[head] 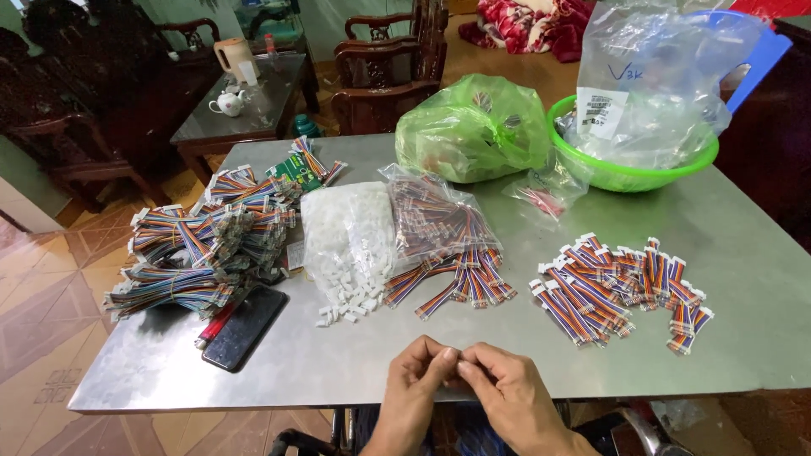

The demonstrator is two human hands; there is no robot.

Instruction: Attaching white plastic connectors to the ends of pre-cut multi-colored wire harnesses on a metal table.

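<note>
Two hands, left hand [420, 371] and right hand [505, 382], pinched something tiny together at the steel counter [338, 363] edge, near rainbow ribbon cables [617, 287].

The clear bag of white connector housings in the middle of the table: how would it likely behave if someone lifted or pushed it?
The clear bag of white connectors would probably sag and shift, since its film looks thin and slack. Its mouth seems open, with pieces spilled at the front, so more would likely tumble out. It is probably light.

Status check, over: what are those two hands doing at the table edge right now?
Left hand and right hand together at near table edge, fingertips pinching something small, too hidden to identify. Loose ribbon cables and white connectors just ahead. Nothing in the way.
</note>
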